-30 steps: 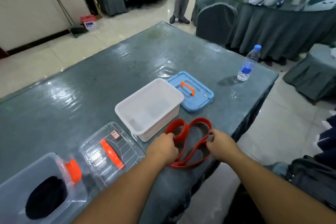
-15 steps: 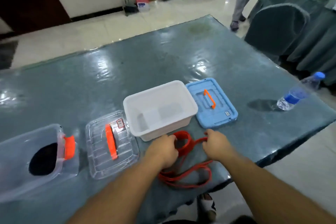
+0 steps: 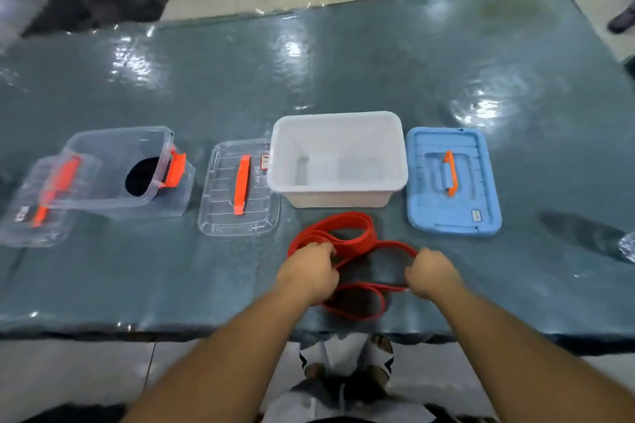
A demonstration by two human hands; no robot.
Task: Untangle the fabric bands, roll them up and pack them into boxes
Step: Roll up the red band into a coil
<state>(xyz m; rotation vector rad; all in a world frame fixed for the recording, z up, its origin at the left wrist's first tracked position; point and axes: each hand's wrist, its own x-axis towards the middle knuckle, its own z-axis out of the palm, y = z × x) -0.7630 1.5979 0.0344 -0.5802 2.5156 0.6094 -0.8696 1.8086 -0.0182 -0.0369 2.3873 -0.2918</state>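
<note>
A red fabric band point(image 3: 347, 233) lies in tangled loops on the grey-green table, just in front of an open white box point(image 3: 338, 160). My left hand point(image 3: 309, 271) grips the loops on their left side. My right hand point(image 3: 431, 271) pinches a loop at its right end. A lower loop of the band trails between my wrists toward the near table edge. A blue lid point(image 3: 452, 182) with an orange handle lies flat to the right of the white box.
A clear lid point(image 3: 238, 187) with an orange handle lies left of the white box. Farther left stands a clear box point(image 3: 120, 168) holding a black rolled band point(image 3: 142, 177), with another clear lid point(image 3: 43, 196) leaning on it. The table edge point(image 3: 206, 330) runs close below my hands.
The camera has swung down and left, so the table now lies square in view. My hands have drawn apart, and the red loops are spread wider between them.
</note>
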